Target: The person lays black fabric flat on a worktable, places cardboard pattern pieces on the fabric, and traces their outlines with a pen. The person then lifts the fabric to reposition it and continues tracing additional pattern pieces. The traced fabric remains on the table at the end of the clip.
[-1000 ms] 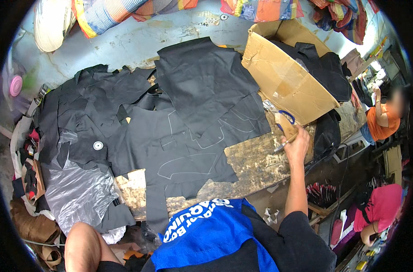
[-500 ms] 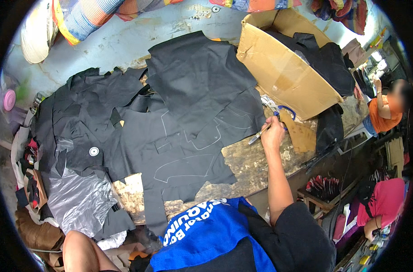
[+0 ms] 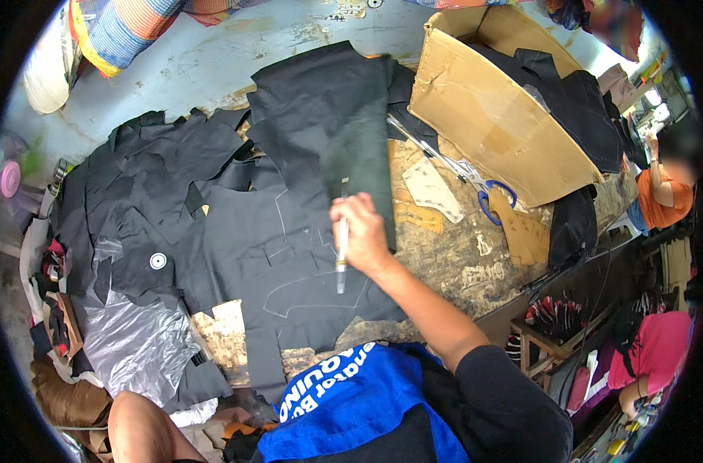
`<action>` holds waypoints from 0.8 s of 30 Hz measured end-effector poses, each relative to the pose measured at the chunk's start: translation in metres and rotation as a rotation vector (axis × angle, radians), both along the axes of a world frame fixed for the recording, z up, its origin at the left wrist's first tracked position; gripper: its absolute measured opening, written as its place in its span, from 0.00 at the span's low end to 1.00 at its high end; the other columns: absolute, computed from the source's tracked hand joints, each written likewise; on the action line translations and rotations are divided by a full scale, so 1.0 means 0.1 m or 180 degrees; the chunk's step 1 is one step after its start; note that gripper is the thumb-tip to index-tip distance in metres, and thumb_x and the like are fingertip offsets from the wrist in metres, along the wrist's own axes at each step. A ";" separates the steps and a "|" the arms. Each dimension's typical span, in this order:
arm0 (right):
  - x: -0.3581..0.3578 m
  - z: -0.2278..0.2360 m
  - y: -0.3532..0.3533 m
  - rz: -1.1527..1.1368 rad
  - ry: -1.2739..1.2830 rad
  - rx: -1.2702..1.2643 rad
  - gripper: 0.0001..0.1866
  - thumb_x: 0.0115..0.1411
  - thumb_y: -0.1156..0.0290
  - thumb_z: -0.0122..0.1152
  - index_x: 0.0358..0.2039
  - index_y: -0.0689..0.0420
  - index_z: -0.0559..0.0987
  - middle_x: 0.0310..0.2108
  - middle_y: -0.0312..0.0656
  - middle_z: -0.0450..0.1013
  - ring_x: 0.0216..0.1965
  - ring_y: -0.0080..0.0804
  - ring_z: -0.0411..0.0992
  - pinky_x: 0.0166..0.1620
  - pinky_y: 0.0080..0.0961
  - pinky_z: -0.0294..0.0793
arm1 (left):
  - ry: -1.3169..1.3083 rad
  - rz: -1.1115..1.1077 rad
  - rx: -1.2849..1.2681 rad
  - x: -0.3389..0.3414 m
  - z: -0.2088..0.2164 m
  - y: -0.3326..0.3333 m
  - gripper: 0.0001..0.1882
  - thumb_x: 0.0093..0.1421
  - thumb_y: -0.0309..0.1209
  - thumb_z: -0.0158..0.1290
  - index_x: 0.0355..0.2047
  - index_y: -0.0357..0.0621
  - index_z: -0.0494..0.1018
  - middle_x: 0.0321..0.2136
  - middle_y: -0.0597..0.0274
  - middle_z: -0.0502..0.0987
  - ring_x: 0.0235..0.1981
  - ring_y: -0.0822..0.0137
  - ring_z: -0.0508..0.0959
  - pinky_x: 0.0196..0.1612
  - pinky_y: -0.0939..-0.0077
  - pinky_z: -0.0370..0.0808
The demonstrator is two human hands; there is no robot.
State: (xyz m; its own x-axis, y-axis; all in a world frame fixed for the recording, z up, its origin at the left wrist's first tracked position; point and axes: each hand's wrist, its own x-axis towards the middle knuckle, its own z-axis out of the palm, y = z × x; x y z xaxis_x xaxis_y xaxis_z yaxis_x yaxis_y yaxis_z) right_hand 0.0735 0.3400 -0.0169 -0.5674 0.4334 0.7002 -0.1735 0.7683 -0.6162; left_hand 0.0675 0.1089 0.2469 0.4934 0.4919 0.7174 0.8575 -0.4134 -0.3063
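My right hand [image 3: 360, 231] is closed around a slim silver-and-clear marking pen [image 3: 341, 248], its lower end pointing toward me. The hand rests over a black leather-like sheet [image 3: 313, 116] whose right side is folded over to the left, blurred near the fingers. Beneath lies more black sheet [image 3: 239, 255] with pale outlines of curved shapes drawn on it. My left hand is outside the picture; only a bent bare limb [image 3: 147, 432] shows at the lower left.
Blue-handled scissors [image 3: 492, 202] and a pale pattern piece [image 3: 432, 190] lie right of the sheet. A cardboard box [image 3: 498, 116] holding black material stands behind them. Crumpled black scraps [image 3: 135, 201] and clear plastic [image 3: 135, 339] cover the left. Another person in orange [image 3: 664, 197] sits far right.
My right hand moved left from the sheet's right edge, still holding the pen. The sheet's right side has folded over leftward, uncovering the table, a pattern piece and more of the scissors.
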 end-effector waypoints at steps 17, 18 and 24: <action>0.14 0.10 -0.02 0.0661 -0.0413 -0.1297 0.06 0.52 0.74 0.63 0.29 0.58 0.74 0.27 0.41 0.72 0.27 0.28 0.71 0.32 0.24 0.70 | -0.1789 0.1282 0.1117 0.14 -0.36 -0.64 0.22 0.53 0.34 0.53 0.45 0.33 0.69 0.44 0.44 0.71 0.44 0.54 0.72 0.48 0.65 0.70; 0.22 0.12 0.17 0.0236 -0.0101 -0.1044 0.06 0.52 0.74 0.63 0.29 0.59 0.75 0.27 0.41 0.72 0.28 0.26 0.71 0.32 0.24 0.71 | -0.2500 0.1952 0.1302 0.12 -0.57 -0.69 0.21 0.53 0.33 0.54 0.45 0.32 0.69 0.44 0.43 0.71 0.43 0.54 0.73 0.48 0.65 0.71; 1.05 -0.01 0.99 -0.1576 -0.1963 -0.0165 0.19 0.40 0.75 0.72 0.35 0.61 0.77 0.35 0.49 0.75 0.37 0.43 0.73 0.43 0.36 0.71 | -0.3897 0.4333 -0.1791 -0.20 -2.15 -0.57 0.40 0.39 0.43 0.68 0.49 0.33 0.68 0.38 0.42 0.74 0.39 0.50 0.75 0.45 0.63 0.71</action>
